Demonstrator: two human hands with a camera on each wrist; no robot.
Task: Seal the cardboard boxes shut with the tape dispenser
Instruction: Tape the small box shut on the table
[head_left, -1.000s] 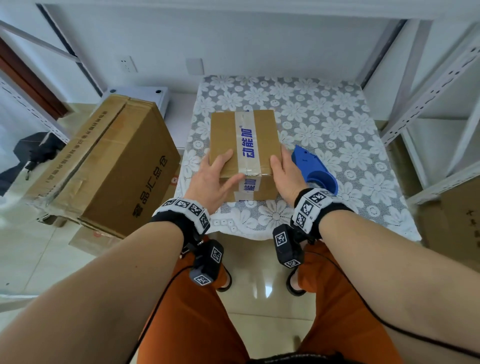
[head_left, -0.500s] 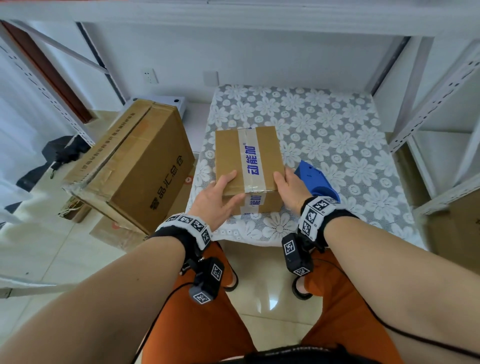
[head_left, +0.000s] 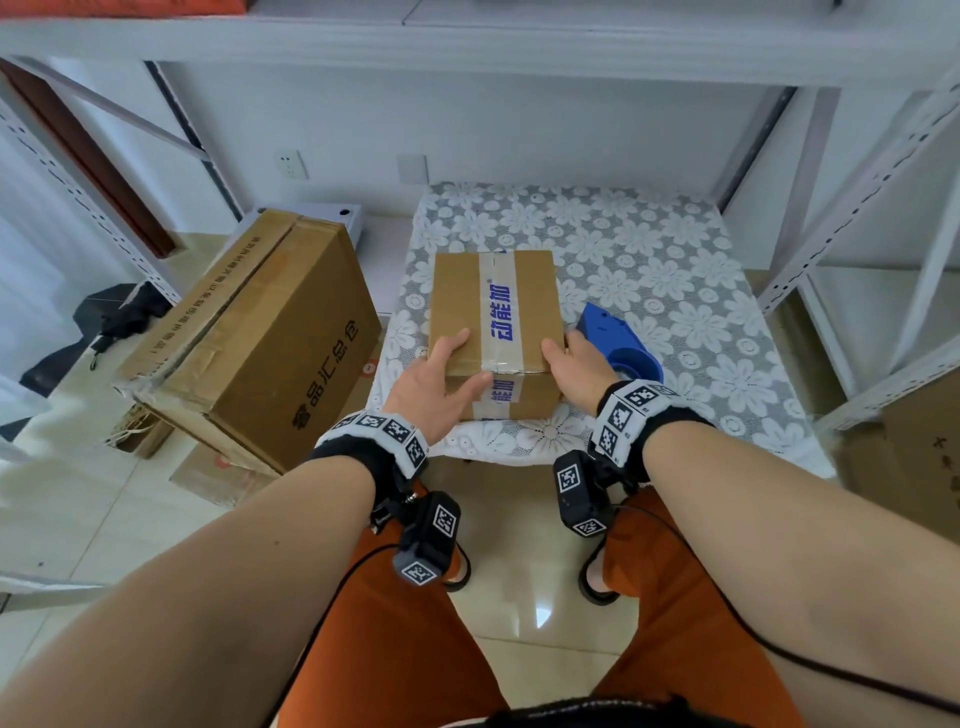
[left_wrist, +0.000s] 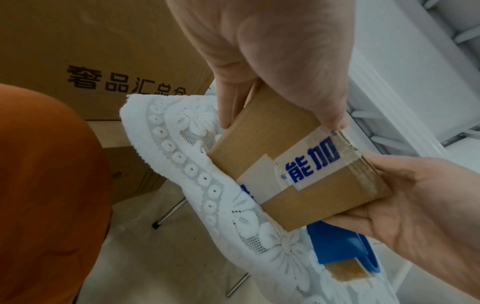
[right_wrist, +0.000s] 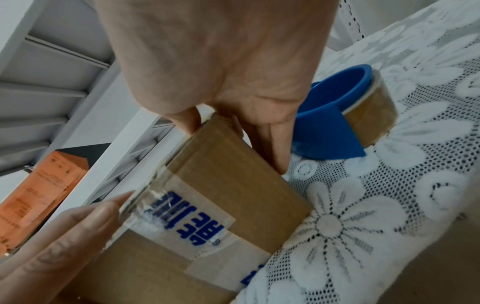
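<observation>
A small cardboard box (head_left: 496, 312) sits near the front edge of the lace-covered table (head_left: 675, 270). A strip of clear tape with blue characters (head_left: 501, 312) runs over its top and down the front face (left_wrist: 309, 164). My left hand (head_left: 462, 364) grips its near left corner, fingers on top and thumb on the taped front. My right hand (head_left: 558, 358) holds the near right corner, thumb on the top edge and fingers (right_wrist: 272, 148) down the right side. The blue tape dispenser (head_left: 618, 348) with its brown roll (right_wrist: 374, 115) lies on the cloth just right of the box, beside my right hand.
A large cardboard carton (head_left: 260, 353) stands left of the table on smaller boxes on the floor. White metal shelving (head_left: 857, 208) rises on the right, with another brown carton (head_left: 909, 457) below it. My knees in orange trousers (head_left: 405, 649) are at the table's front edge.
The box has come closer to the table's front edge between my hands. My left thumb has slid from the top down onto the taped front face.
</observation>
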